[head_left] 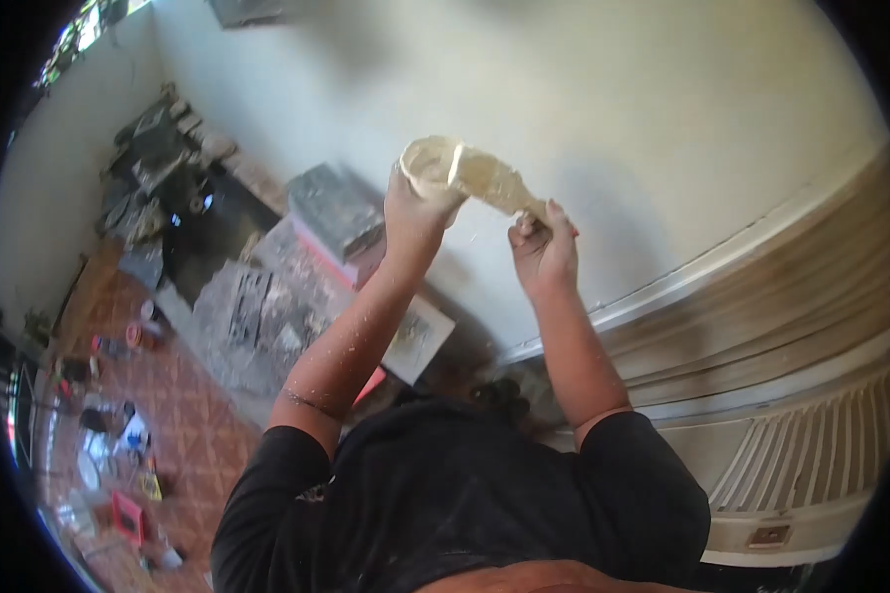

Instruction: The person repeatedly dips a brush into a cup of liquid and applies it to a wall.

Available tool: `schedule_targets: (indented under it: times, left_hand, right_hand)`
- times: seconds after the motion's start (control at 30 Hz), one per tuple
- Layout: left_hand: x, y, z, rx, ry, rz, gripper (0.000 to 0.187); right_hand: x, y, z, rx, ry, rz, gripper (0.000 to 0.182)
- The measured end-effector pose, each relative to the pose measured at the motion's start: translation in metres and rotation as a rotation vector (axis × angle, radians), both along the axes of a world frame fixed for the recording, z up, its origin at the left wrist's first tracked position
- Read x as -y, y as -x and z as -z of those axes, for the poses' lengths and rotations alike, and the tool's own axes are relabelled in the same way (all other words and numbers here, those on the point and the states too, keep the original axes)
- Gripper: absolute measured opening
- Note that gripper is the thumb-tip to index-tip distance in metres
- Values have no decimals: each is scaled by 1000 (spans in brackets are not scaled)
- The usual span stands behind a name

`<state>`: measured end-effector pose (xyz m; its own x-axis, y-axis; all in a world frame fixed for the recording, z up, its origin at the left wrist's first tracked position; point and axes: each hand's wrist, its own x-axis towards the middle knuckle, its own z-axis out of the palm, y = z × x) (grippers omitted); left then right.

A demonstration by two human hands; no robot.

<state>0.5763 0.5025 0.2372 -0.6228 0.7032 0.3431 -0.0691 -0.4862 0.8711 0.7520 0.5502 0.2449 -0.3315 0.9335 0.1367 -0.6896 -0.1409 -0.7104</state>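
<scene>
My left hand [420, 203] is wrapped round a small round tub [427, 148], tilted so that pale cream paste shows inside. In my right hand [547, 245] is the narrow end of a putty knife [489, 180], flat and wide-bladed, thickly coated in the same cream paste. Its broad edge lies at the tub's rim, with a bright line along it. Both hands are raised in front of the cream wall [663, 109]. Pale specks dot my left forearm. The paste hides the tool's bare surface.
Below left, a dusty grey slab [232, 316] bears scraps and a grey-topped block [336, 210]. Rubble [153, 148] is heaped by the far wall. Various items, including a red frame [128, 518], lie on the tiled floor [203, 445]. A wooden surface [761, 306] and slatted panel [811, 445] stand right.
</scene>
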Motion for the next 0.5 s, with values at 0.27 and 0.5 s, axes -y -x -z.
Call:
schedule_targets:
  times: [0.27,0.5]
  left_hand:
    - [-59,-8,-130,-129,-133,38,66]
    - [-71,-5,-134,-358,-163,-54,71]
  right_hand:
    - [-69,-32,-165,141,-147,153,12]
    - [-88,-38,-217,128,-275,155,11]
